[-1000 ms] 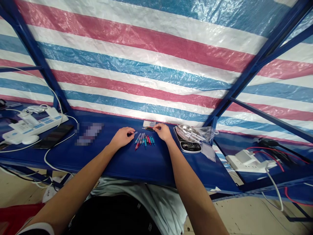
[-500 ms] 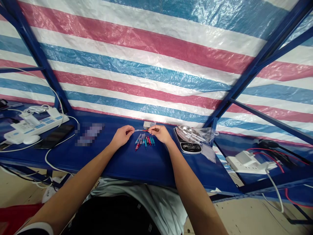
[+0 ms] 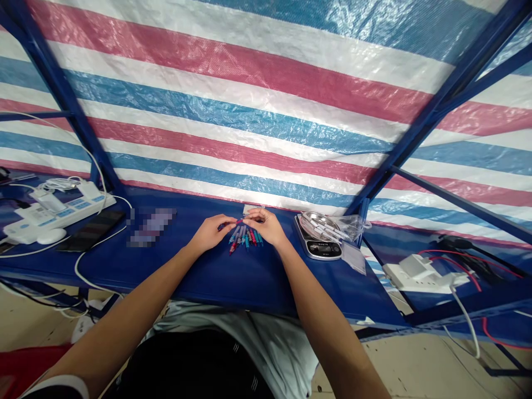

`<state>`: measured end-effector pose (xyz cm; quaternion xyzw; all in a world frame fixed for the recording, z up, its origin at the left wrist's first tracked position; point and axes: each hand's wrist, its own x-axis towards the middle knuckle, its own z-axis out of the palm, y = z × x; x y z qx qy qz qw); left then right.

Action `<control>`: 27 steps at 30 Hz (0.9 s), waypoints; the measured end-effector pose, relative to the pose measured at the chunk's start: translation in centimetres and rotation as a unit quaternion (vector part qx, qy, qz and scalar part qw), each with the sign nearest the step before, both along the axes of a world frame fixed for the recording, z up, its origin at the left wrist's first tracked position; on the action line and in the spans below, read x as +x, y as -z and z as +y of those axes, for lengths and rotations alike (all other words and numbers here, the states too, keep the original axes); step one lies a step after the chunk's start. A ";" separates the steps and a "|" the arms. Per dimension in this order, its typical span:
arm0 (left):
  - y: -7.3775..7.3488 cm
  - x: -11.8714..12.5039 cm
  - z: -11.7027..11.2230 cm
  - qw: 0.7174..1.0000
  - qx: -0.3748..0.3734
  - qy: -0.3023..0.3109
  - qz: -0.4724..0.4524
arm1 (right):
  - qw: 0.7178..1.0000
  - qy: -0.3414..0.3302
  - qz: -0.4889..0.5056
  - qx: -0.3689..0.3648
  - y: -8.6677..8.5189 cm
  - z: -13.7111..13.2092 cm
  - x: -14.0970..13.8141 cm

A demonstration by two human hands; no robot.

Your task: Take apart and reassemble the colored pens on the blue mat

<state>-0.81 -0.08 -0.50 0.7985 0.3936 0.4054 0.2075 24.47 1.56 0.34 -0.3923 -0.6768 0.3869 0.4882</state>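
My left hand (image 3: 213, 233) and my right hand (image 3: 268, 226) are close together just above the far edge of a fan of pens. Each pinches one end of a slim pen (image 3: 240, 222); only a short dark red and blue stretch of it shows between my fingertips. Below them, several pens (image 3: 246, 238) in pink, purple, blue and teal lie side by side on the blue table (image 3: 233, 277). A small pale block (image 3: 249, 209) lies behind my hands, partly covered by the right one.
To the right stands a kitchen scale (image 3: 324, 249), with a metal bowl (image 3: 310, 216) and bagged white pens (image 3: 328, 228) on top. A dark phone (image 3: 93, 231), a white power strip (image 3: 78, 209) and loose cables lie left. A striped tarp (image 3: 249, 138) hangs behind.
My hands have come closer together. The clear tube seen between them before is now mostly hidden by my fingers. The pens on the table have not visibly moved.
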 end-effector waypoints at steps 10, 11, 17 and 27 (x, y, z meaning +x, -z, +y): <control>0.1 -0.1 0.9 0.937 -0.193 -0.022 -0.289 | 0.956 -0.121 -0.264 -0.038 -1.5 -1.1 5.3; 0.0 -0.1 0.8 0.931 -0.203 -0.016 -0.304 | 0.954 -0.129 -0.269 -0.042 -1.6 -1.2 5.4; 0.0 0.0 0.8 0.925 -0.222 -0.032 -0.306 | 0.954 -0.112 -0.276 -0.043 -1.7 -1.4 5.1; 0.2 0.2 0.8 0.951 -0.201 -0.041 -0.233 | 0.962 -0.119 -0.247 0.000 -1.0 -1.0 4.6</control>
